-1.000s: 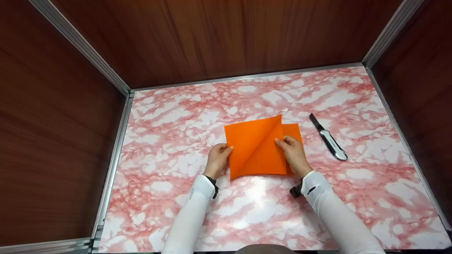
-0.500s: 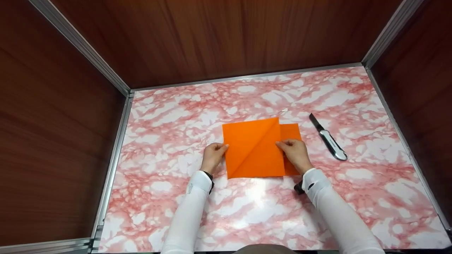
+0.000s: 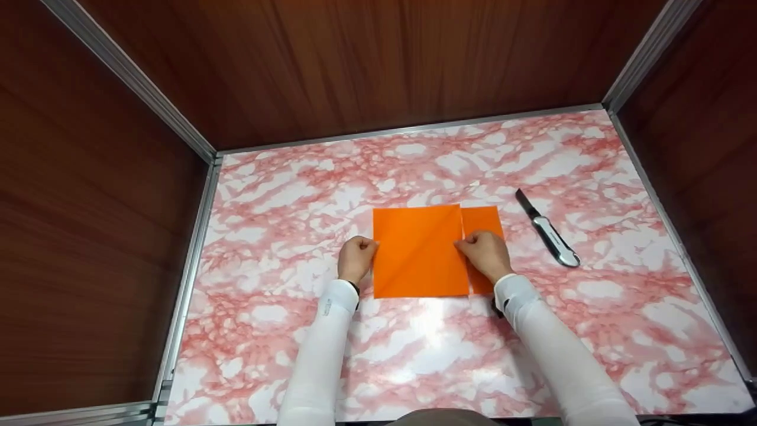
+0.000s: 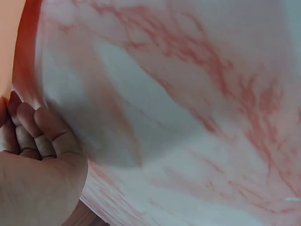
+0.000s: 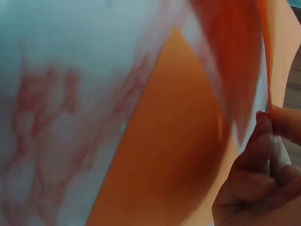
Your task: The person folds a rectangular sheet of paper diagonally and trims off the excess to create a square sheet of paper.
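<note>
A roughly square orange sheet of paper (image 3: 417, 254), with a faint diagonal crease, lies between the two hands in the head view. My left hand (image 3: 356, 259) pinches its left edge between thumb and fingers. On the opposite edge, my right hand (image 3: 486, 254) pinches the sheet the same way. The right wrist view shows the pinched sheet (image 5: 284, 52) raised off the table at that edge. A narrower orange strip of paper (image 3: 482, 217) lies on the table to the right, partly under my right hand.
A utility knife (image 3: 550, 236) with a dark blade extended lies right of the paper, blade pointing away. The table (image 3: 284, 355) has a red and white marbled top. Wood-grain panels (image 3: 355, 65) in metal frames stand at the back and both sides.
The square sheet has come down flatter and shifted slightly left, its bent crease levelling out. A thin gap now shows between it and the strip. Both hands keep their pinch.
</note>
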`<action>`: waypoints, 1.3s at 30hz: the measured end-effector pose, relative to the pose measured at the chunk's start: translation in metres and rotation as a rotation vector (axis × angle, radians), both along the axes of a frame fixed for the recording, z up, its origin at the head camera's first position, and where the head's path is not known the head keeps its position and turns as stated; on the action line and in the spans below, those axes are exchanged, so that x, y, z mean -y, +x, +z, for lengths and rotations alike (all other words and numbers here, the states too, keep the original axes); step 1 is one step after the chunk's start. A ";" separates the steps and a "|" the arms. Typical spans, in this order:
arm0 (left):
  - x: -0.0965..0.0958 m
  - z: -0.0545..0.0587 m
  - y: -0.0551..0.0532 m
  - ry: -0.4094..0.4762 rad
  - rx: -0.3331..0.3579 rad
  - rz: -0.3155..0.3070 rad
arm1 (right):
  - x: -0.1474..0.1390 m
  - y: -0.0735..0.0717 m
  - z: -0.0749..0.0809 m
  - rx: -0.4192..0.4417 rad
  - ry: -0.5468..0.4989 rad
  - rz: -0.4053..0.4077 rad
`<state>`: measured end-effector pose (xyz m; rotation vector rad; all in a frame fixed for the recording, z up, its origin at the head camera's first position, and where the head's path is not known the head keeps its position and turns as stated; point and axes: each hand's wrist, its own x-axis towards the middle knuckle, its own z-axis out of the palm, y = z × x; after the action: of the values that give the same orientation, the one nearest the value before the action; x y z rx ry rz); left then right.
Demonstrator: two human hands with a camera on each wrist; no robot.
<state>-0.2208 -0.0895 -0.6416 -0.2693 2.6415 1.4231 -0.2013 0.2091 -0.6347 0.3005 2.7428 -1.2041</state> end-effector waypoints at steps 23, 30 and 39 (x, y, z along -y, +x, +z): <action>-0.004 -0.015 -0.004 -0.357 -0.181 -0.099 | 0.016 -0.011 -0.010 -0.111 0.308 0.104; -0.004 -0.015 -0.002 -0.396 -0.210 -0.115 | 0.019 -0.011 -0.014 -0.174 0.343 0.092; -0.004 -0.015 -0.004 -0.392 -0.188 -0.112 | 0.028 -0.015 -0.021 -0.408 0.423 0.379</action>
<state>-0.2244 -0.0854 -0.6567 -0.0225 3.0210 0.9305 -0.2165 0.1814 -0.6558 -0.4645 3.1790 -0.6384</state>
